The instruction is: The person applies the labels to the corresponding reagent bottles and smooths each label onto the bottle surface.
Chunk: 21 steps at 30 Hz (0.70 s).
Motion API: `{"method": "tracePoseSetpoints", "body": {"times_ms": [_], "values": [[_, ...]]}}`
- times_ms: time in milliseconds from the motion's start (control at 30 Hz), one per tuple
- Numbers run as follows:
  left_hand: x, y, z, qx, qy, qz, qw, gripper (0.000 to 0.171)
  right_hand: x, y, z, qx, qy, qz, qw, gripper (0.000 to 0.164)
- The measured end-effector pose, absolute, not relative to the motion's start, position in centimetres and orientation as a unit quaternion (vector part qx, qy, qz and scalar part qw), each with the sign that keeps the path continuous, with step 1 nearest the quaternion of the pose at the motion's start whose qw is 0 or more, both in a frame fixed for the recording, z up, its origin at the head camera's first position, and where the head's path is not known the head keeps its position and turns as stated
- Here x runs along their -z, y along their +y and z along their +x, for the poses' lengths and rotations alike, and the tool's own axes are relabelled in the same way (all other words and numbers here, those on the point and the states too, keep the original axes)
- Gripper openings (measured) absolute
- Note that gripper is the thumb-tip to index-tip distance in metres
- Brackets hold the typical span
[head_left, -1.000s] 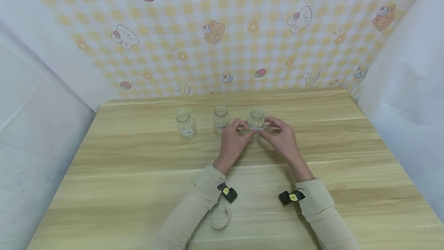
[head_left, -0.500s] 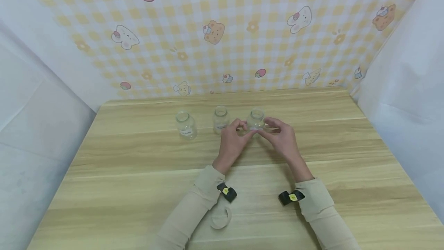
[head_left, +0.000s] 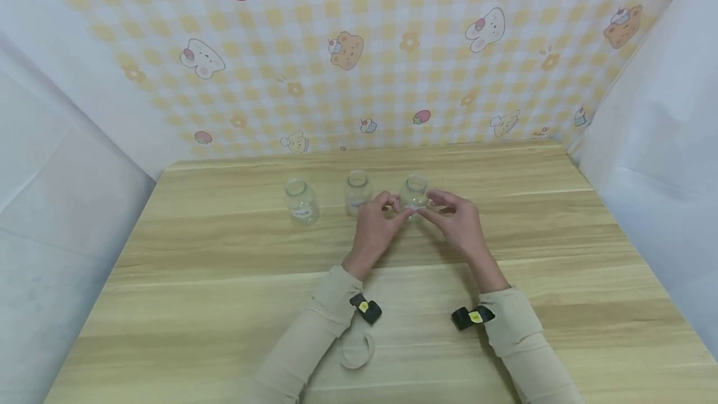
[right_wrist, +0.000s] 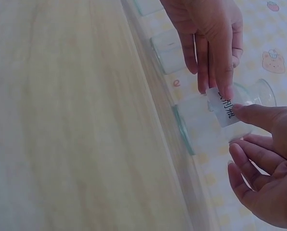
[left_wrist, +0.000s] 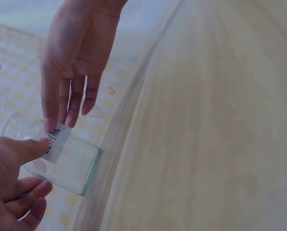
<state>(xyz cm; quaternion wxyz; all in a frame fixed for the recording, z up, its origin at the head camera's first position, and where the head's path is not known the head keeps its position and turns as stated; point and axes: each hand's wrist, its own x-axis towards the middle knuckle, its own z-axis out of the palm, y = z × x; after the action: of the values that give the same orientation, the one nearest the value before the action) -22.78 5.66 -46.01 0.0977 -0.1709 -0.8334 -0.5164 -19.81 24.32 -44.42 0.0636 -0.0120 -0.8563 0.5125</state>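
A clear wide-mouthed glass reagent bottle [head_left: 415, 189] stands upright towards the back of the table, rightmost of three. On its near side is a white label [left_wrist: 60, 142] with black characters, partly covered by the thumbs. My left hand [head_left: 377, 229] is at the bottle's left, its thumb pressing the label and its fingers curved beside the glass. From the right, my right hand [head_left: 460, 226] mirrors it, thumb on the label and fingers bent around the side. Both thumbtips are close together on the label in the right wrist view.
Two more labelled glass bottles stand to the left, one middle bottle [head_left: 358, 189] near my left hand and one left bottle [head_left: 301, 199] farther off. A pale tape roll [head_left: 358, 351] lies by the left sleeve. A checked cloth [head_left: 392, 80] hangs behind the wooden table.
Both thumbs shift slightly on the label, and the label's white edge shows less. The bottle and the two other bottles stay in place.
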Motion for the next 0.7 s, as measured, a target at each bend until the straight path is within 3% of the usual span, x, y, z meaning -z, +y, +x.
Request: {"method": "tracePoseSetpoints", "body": {"times_ms": [700], "values": [[46.04,5.56,-23.01,0.514,-0.832,-0.184,0.101,0.034,44.48,24.18,-19.82,-0.518,-0.852,-0.003,0.079,0.052]]}}
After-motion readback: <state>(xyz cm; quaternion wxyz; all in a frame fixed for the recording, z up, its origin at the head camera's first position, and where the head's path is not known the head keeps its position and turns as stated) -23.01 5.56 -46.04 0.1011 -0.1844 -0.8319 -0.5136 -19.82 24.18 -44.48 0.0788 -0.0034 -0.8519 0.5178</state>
